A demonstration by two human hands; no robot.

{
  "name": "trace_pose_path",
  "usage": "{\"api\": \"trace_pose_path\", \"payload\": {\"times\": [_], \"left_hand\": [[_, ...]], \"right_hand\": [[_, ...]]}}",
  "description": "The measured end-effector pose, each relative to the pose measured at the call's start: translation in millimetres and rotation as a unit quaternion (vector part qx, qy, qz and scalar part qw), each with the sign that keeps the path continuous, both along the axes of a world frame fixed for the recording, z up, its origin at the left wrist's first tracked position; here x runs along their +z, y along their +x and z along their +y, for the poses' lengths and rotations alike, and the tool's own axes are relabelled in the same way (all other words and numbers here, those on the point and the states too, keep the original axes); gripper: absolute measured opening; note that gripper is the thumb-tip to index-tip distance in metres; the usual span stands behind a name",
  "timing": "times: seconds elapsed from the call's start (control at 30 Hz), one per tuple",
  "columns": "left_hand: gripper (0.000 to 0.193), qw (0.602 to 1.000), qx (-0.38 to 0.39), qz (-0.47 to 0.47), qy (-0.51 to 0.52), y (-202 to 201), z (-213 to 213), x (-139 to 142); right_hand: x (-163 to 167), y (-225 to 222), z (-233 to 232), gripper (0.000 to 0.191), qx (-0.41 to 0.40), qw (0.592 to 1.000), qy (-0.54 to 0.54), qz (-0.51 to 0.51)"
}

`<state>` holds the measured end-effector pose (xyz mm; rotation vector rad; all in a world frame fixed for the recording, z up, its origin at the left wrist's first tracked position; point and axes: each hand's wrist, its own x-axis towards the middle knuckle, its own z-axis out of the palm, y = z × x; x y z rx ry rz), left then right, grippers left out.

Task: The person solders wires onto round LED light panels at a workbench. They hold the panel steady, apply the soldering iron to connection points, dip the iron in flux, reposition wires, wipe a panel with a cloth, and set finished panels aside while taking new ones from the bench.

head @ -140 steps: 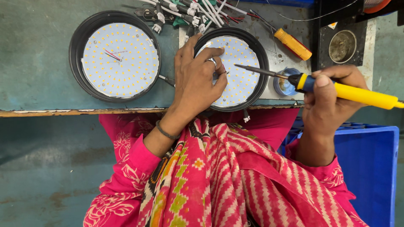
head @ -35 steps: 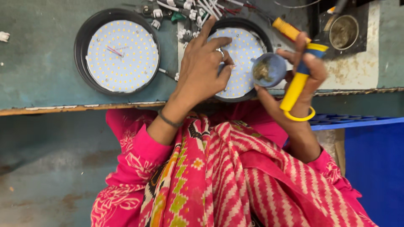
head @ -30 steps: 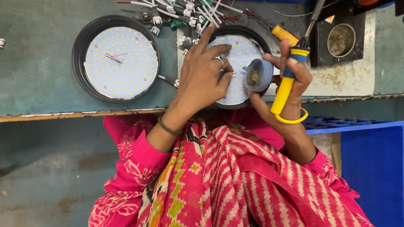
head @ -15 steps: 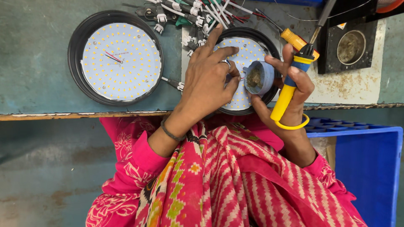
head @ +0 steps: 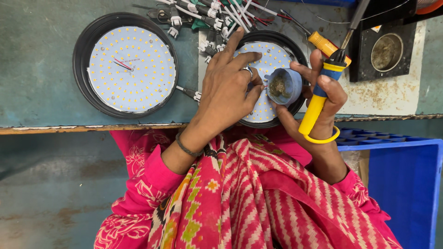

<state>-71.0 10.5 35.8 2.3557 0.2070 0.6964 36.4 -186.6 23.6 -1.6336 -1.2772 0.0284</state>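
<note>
Barely shifted since before: left hand [head: 228, 85] presses curled fingers onto the round lamp panel [head: 267, 60]; right hand [head: 314, 92] pinches a small blue pot [head: 284, 86], gripping the soldering iron [head: 323, 87].

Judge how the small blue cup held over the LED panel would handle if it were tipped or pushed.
The small blue cup looks thin-walled and light, so it would probably slide or tip easily. Its brownish paste seems caked, so it likely would not spill. The right hand also grips the soldering iron, so its hold on the cup looks loose.

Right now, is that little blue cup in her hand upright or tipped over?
Tipped. The small blue cup, held in the right hand along with the soldering iron, shows its open mouth and brownish contents to the camera.
</note>
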Motion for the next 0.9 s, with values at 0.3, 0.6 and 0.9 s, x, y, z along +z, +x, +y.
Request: {"api": "trace_pose_path", "payload": {"times": [0.3, 0.6, 0.9], "left_hand": [[0.008, 1.000, 0.003, -0.008, 0.011, 0.3, -0.3, -2.0], [0.006, 1.000, -0.001, -0.005, 0.009, 0.4, 0.2, -0.9], [0.008, 1.000, 0.004, -0.011, 0.016, 1.2, -0.4, -2.2]], "right_hand": [[3.5, 0.7, -2.6, 0.097, 0.005, 1.000, -0.003, -0.002], [6.8, -0.6, -2.5, 0.096, 0.008, 1.000, -0.008, 0.000], [6.7, 2.4, -1.1, 0.095, 0.012, 1.000, -0.012, 0.001]]}}
